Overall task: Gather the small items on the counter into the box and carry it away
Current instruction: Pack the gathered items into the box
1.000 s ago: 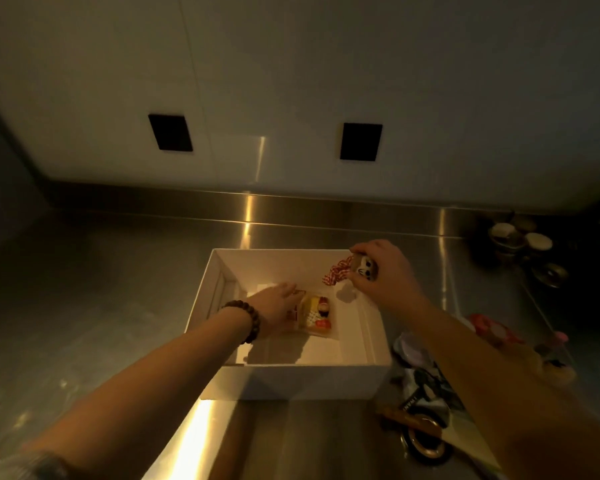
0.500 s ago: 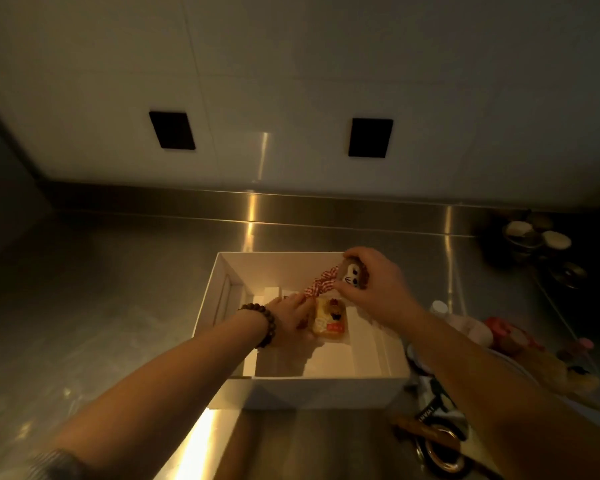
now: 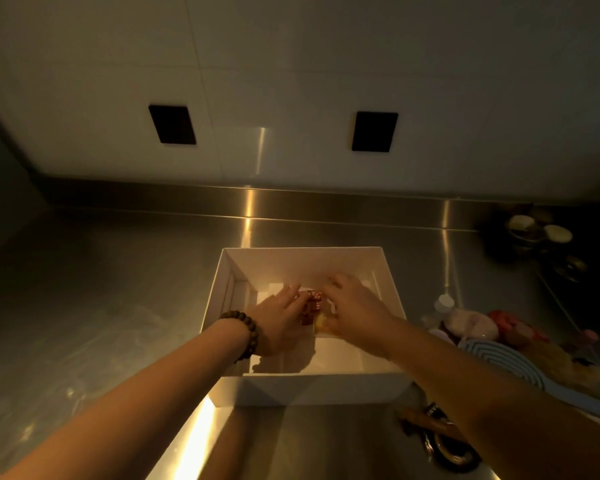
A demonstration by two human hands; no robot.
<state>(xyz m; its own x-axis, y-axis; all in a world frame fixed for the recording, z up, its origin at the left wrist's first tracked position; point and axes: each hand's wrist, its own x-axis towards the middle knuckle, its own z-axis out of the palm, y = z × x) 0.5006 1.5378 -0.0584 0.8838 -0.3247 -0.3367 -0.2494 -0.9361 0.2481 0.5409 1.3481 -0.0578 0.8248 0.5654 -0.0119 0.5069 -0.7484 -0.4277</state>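
Inside the white box (image 3: 302, 389) on the steel counter (image 3: 101, 306), both hands meet over a red checked trinket (image 3: 310, 306) whose long axis runs toward the person. Left hand (image 3: 278, 320) lies with straight fingers touching it; whether the right hand (image 3: 355, 311) grips anything cannot be told.

No legible text anywhere

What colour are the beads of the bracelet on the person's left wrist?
Dark brown: the round-beaded bracelet shows best in the head view, its only view.
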